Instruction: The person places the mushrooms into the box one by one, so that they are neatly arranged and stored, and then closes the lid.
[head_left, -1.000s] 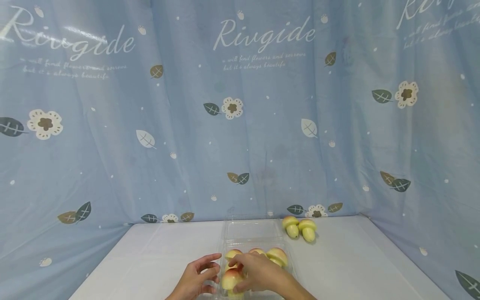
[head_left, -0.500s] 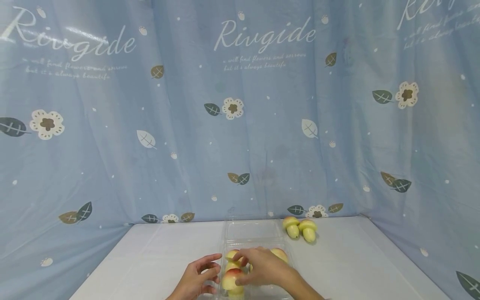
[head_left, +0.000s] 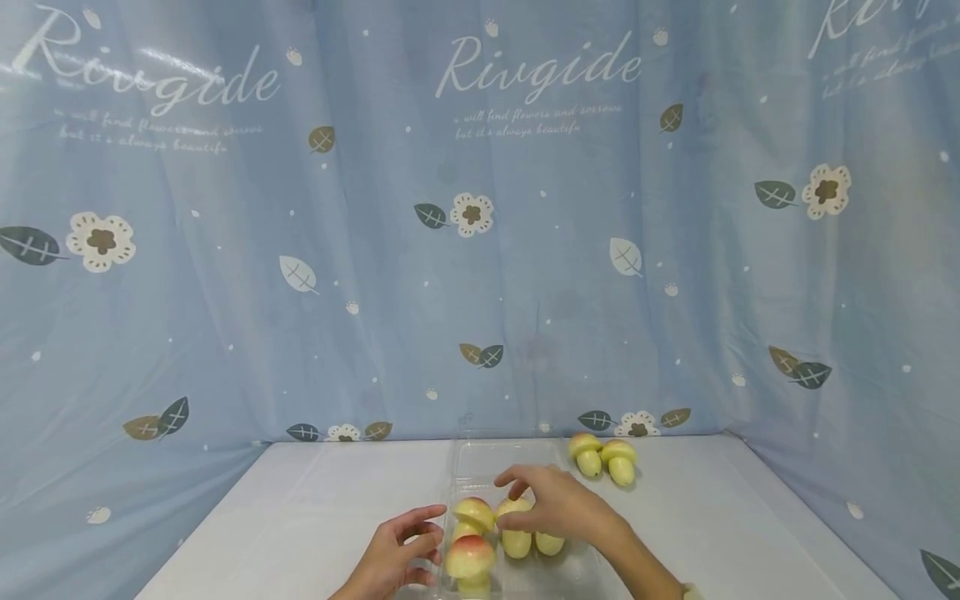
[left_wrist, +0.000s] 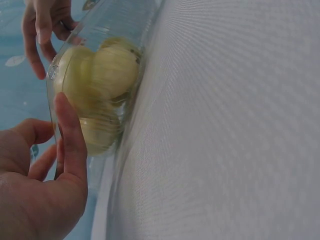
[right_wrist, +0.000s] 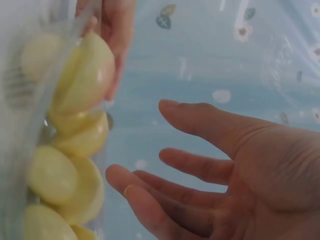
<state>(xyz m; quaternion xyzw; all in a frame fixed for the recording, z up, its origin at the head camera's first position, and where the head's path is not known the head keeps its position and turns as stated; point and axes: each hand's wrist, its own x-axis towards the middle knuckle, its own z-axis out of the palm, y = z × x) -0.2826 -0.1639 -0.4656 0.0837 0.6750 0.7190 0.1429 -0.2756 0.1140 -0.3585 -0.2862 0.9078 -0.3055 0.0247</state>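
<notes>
Swung the right hand (head_left: 558,504) back, with empty, spread fingers, uncovering more of four yellow, red-tinged mushroom shapes (head_left: 471,560) inside the clear plastic box (head_left: 555,579). Holds the left hand (head_left: 393,546), with parted fingers, at its left wall. Leaves two matching mushrooms (head_left: 622,467) right of its lid (head_left: 502,460), seemingly unpacked.

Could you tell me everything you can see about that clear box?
The clear box looks like thin plastic, with ridged walls. It sits upright on the white table, its see-through lid opened back toward the blue curtain. Inside are four yellow mushroom-shaped pieces. The left hand is at its left wall, though firm contact is hard to confirm; the right hand is above it.
</notes>
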